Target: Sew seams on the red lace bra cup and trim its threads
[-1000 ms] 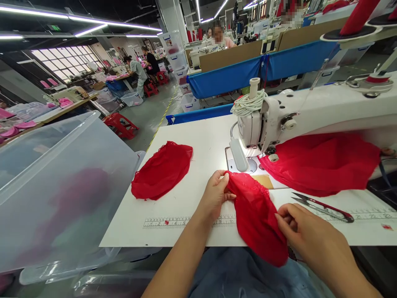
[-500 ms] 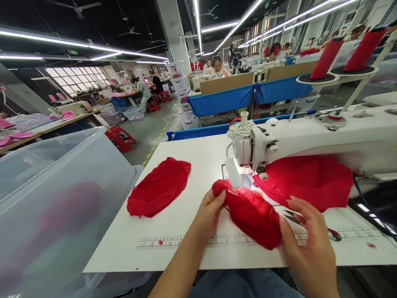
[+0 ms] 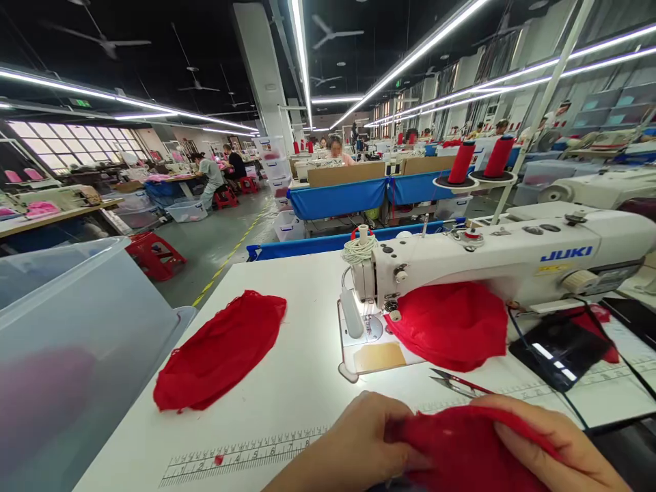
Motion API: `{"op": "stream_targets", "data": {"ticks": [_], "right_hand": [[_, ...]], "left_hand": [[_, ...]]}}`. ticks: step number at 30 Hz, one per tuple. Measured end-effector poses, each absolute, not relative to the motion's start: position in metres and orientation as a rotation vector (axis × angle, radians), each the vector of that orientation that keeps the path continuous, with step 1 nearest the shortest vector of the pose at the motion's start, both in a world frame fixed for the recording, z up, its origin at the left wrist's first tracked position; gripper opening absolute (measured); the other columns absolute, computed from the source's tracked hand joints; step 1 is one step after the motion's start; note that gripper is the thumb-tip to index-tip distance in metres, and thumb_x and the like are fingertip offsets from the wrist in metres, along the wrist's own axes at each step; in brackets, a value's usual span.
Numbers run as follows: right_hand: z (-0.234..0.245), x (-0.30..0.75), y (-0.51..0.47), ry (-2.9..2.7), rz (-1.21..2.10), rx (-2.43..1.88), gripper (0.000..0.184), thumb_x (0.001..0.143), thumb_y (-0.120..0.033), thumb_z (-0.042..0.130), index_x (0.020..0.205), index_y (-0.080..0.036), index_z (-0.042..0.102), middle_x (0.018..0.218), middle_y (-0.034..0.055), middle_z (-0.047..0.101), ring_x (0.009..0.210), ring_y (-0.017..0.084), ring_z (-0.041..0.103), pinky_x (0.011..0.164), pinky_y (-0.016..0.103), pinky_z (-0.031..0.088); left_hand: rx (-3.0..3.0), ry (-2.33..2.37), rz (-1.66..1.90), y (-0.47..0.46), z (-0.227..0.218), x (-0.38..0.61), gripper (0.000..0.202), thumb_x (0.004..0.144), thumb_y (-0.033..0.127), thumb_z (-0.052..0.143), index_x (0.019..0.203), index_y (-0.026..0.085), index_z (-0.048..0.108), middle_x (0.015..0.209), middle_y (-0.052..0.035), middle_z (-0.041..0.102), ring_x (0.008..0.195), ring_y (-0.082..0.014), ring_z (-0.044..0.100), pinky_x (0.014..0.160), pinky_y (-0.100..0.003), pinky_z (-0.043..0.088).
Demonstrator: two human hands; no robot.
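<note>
A piece of red fabric is stretched between my two hands at the table's front edge, its lower part cut off by the frame. My left hand pinches its left end, slightly blurred. On the right, my right hand grips the top edge between thumb and fingers. Just beyond lie thread snips with pointed blades. The white sewing machine stands behind, its lamp lighting the needle plate. More red fabric lies under the machine arm, and another red piece rests flat on the left.
A printed ruler scale runs along the table's front. A dark phone-like slab lies at right with cords across it. At left stands a translucent plastic bin. Red thread cones rise behind the machine; people work farther back.
Both hands have drawn the red fabric away from the needle area toward me, and my right hand now grips it. The snips are uncovered. The view has shifted right and up.
</note>
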State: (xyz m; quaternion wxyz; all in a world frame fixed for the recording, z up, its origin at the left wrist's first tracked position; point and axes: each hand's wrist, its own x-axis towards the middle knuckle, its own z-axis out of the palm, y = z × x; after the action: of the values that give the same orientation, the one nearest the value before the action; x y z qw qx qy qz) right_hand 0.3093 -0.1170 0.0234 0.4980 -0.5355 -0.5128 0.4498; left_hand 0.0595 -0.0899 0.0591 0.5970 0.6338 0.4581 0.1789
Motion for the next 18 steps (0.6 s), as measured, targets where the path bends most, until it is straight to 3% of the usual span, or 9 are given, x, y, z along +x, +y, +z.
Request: {"op": "stream_targets", "data": {"ticks": [1,3,6,8,10,12,14,16,18], "right_hand": [[0.029,0.313,-0.114,-1.206,1.098,-1.289,0.034,0.067,-0.054,0.073,0.087,-0.026,0.080,0.091,0.0107,0.077,0.081,0.032,0.073,0.066,0.035,0.062],[0.041,0.320,-0.104,-1.124,1.014,-1.315,0.037,0.066,-0.054,0.074,0.088,-0.025,0.076,0.083,0.0093,0.076,0.068,0.028,0.072,0.054,0.032,0.060],[0.054,0.330,-0.081,-1.045,0.700,-1.332,0.032,0.068,-0.049,0.072,0.090,-0.027,0.065,0.071,0.0018,0.070,0.059,0.020,0.066,0.045,0.025,0.053],[0.056,0.338,-0.063,-1.151,0.417,-1.352,0.020,0.076,-0.045,0.061,0.081,-0.026,0.059,0.068,-0.0002,0.065,0.058,0.017,0.062,0.046,0.023,0.050],[0.055,0.344,-0.044,-1.379,0.148,-1.439,0.022,0.081,-0.038,0.043,0.070,-0.024,0.056,0.068,0.0021,0.065,0.065,0.019,0.065,0.056,0.027,0.054],[0.055,0.345,-0.026,-1.468,0.022,-1.487,0.028,0.079,-0.032,0.036,0.074,-0.023,0.062,0.083,0.0065,0.071,0.081,0.023,0.069,0.073,0.034,0.056],[0.056,0.339,-0.012,-1.521,-0.075,-1.548,0.035,0.081,-0.029,0.033,0.086,-0.020,0.067,0.097,0.0104,0.073,0.093,0.026,0.069,0.083,0.039,0.055],[0.056,0.330,-0.004,-1.560,-0.166,-1.658,0.042,0.084,-0.025,0.031,0.102,-0.015,0.068,0.111,0.0154,0.070,0.091,0.030,0.070,0.079,0.046,0.055],[0.054,0.320,0.000,-1.598,-0.241,-1.785,0.044,0.087,-0.021,0.031,0.113,-0.012,0.066,0.119,0.0195,0.067,0.083,0.033,0.070,0.068,0.049,0.055]], "left_hand": [[1.407,1.086,0.388,-0.089,0.057,0.062,0.023,0.072,0.037,0.072,0.072,0.017,0.061,0.060,0.0030,0.052,0.051,-0.0099,0.048,0.046,-0.019,0.038],[1.317,1.086,0.462,-0.089,0.058,0.069,0.024,0.078,0.040,0.066,0.087,0.019,0.058,0.066,0.0039,0.051,0.045,-0.0083,0.047,0.045,-0.020,0.041],[1.490,0.962,0.740,-0.087,0.072,0.086,0.021,0.089,0.032,0.051,0.108,0.024,0.052,0.086,0.0002,0.053,0.061,-0.0112,0.058,0.057,-0.025,0.051],[1.870,0.931,0.858,-0.081,0.082,0.102,0.020,0.092,0.021,0.042,0.105,0.022,0.057,0.095,-0.0049,0.054,0.077,-0.0145,0.060,0.070,-0.028,0.053],[2.278,1.052,0.820,-0.068,0.086,0.121,0.028,0.090,0.010,0.039,0.102,0.016,0.063,0.099,-0.0110,0.057,0.081,-0.0174,0.059,0.071,-0.030,0.052],[2.566,1.360,0.657,-0.049,0.080,0.142,0.036,0.084,0.001,0.042,0.112,0.008,0.064,0.103,-0.0177,0.060,0.082,-0.0220,0.062,0.067,-0.032,0.053],[2.767,1.642,0.533,-0.027,0.067,0.161,0.044,0.078,-0.005,0.046,0.118,0.003,0.064,0.111,-0.0235,0.062,0.101,-0.0293,0.062,0.076,-0.036,0.055],[2.930,1.723,0.525,-0.005,0.051,0.176,0.046,0.074,-0.003,0.055,0.119,0.003,0.066,0.123,-0.0257,0.060,0.123,-0.0361,0.052,0.098,-0.044,0.048],[2.927,1.742,0.556,0.015,0.038,0.185,0.045,0.076,0.005,0.060,0.120,0.004,0.066,0.127,-0.0255,0.059,0.129,-0.0389,0.047,0.106,-0.049,0.041]]}}
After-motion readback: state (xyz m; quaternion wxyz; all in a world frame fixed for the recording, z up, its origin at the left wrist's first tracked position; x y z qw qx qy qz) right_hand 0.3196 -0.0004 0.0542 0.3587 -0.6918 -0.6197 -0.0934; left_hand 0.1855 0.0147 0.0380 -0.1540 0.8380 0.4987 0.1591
